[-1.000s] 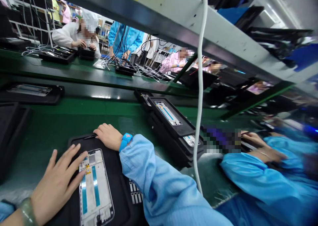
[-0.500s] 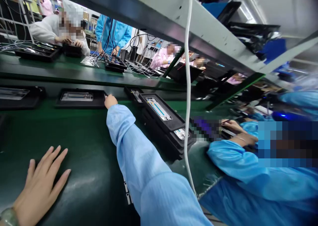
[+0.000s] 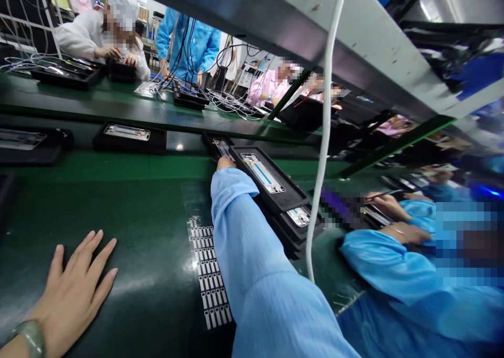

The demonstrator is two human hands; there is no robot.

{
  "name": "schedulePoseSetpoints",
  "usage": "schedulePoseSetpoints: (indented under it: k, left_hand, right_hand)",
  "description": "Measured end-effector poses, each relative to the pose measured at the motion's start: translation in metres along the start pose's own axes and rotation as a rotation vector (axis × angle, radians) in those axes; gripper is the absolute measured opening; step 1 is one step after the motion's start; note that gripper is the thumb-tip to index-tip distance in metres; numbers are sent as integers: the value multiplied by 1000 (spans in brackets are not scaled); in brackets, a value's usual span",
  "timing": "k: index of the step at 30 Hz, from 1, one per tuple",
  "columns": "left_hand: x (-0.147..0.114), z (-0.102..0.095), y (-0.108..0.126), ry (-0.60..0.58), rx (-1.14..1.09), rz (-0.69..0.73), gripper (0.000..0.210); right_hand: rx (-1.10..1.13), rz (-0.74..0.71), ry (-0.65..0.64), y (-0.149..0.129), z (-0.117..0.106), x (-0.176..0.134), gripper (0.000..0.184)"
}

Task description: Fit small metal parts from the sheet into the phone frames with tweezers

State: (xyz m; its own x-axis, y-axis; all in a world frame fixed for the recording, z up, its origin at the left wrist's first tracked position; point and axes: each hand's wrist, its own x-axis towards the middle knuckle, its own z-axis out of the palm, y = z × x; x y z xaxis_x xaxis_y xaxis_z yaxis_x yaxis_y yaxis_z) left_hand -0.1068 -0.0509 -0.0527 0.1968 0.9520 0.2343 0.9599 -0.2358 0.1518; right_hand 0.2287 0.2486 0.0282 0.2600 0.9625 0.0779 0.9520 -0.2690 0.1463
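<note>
My left hand (image 3: 79, 282) lies flat on the green bench, fingers spread, holding nothing. Stretched far forward, my right hand (image 3: 226, 162) touches the near end of a small black tray (image 3: 208, 138) with a metal phone frame in it. Its fingers are hidden, so the grip does not show. Just right of that hand rises a stack of black trays (image 3: 297, 200), its top one carrying a phone frame (image 3: 263, 173) with a blue strip. Another black tray (image 3: 129, 147) with a phone frame (image 3: 126, 132) sits to the left of my right hand.
A sheet of small white tabs (image 3: 208, 274) lies beside my right sleeve. A white cable (image 3: 325, 132) hangs before the tray stack, under a metal shelf beam (image 3: 354, 43). At right a co-worker in a blue sleeve (image 3: 378, 263) works close by. Another black tray (image 3: 35, 156) is at far left.
My right hand has moved right, from the end of the left tray to the small tray beside the stack. That left tray sits slightly farther back. My left hand stays flat.
</note>
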Motion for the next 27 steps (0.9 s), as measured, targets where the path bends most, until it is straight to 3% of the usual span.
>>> schedulePoseSetpoints:
  k: [6, 11, 15, 18, 21, 23, 25, 27]
  left_hand:
    - [8, -4, -1, -24, -79, -36, 54]
    - [20, -14, 0, -31, -324, -146, 50]
    - [29, -27, 5, 2, -754, -311, 55]
    - [35, -35, 11, 17, -966, -349, 61]
    - [42, -41, 17, -2, -1144, -396, 62]
    - [43, -46, 19, -18, -1285, -507, 65]
    - [42, -49, 17, -34, -1335, -623, 75]
    - [36, -51, 13, -70, -1244, -661, 89]
  right_hand:
    - [61, -232, 41, -21, -22, -13, 36]
    - [122, -476, 109, -45, -49, -60, 33]
    - [160, -635, 123, -54, -69, -125, 31]
    - [178, -757, 97, -56, -76, -186, 28]
    - [191, -981, 43, -55, -72, -252, 22]
    - [216, -1177, 39, -52, -64, -295, 21]
    - [277, -1311, 41, -48, -57, -330, 20]
    - [346, -1424, 32, -42, -54, -350, 19]
